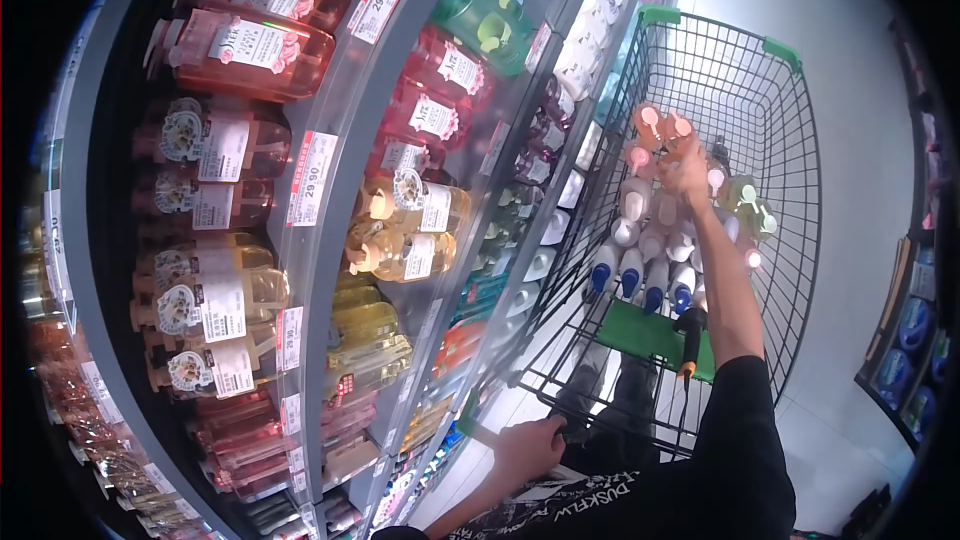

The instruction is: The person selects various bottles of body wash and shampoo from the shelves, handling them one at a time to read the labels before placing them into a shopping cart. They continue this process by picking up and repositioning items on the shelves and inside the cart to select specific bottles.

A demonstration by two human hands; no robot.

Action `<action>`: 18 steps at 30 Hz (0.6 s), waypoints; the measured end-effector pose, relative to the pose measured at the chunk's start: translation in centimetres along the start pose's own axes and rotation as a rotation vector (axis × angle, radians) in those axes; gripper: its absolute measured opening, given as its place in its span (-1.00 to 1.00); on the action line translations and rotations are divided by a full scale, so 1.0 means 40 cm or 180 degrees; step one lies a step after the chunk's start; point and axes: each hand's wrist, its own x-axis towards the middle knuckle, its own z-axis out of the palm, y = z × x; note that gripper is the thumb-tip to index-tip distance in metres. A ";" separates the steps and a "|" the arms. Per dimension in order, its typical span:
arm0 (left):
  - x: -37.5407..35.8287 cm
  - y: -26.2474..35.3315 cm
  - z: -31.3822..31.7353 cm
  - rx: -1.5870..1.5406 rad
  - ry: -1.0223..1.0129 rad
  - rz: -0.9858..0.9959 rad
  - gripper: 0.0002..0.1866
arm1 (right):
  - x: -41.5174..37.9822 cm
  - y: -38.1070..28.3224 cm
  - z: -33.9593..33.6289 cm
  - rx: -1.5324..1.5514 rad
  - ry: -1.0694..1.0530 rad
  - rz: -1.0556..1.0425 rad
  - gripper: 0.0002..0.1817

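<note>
My right hand (685,170) reaches down into the shopping cart (808,150), its fingers closed round a peach-coloured pump bottle (679,127). Just left of it stands a similar peach pump bottle (649,122), with a pink pump bottle (639,160) nearer me. White bottles (653,240) and several bottles with blue tops (630,280) fill the near part of the basket. Pale green pump bottles (745,195) are right of my wrist. At the near end of the cart, my left hand (530,447) is curled over the handle (480,432), which it mostly hides.
Shelves on the left carry red bottles (250,45), amber pump bottles (225,305) and yellow pump bottles (420,245), with price tags (312,180) along their edges. A green flap (640,332) and a black handheld device (690,335) with a cord are at the cart's near end. Another shelf (885,360) stands right.
</note>
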 end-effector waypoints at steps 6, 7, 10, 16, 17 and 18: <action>-0.027 -0.036 0.031 0.0012 0.0039 0.0012 -0.70 | 0.014 0.046 0.061 0.0181 0.0579 -0.0282 -0.34; -0.031 -0.036 0.038 0.0009 -0.0003 0.0010 -0.70 | 0.021 0.060 0.072 0.0017 0.0611 -0.0215 -0.33; -0.044 -0.052 0.051 0.0003 0.0013 0.0007 -0.71 | 0.030 0.086 0.074 -0.0073 0.0664 -0.0406 -0.46; -0.068 -0.085 0.096 -0.0069 0.0282 0.0071 -0.71 | 0.016 0.047 0.080 -0.0361 0.0827 -0.0139 -0.60; -0.070 -0.092 0.101 -0.0064 0.0257 0.0060 -0.72 | 0.010 0.042 0.082 -0.0471 0.0816 -0.0120 -0.62; -0.074 -0.092 0.097 -0.0071 0.0238 0.0052 -0.72 | 0.007 0.038 0.078 -0.0628 0.0716 -0.0084 -0.62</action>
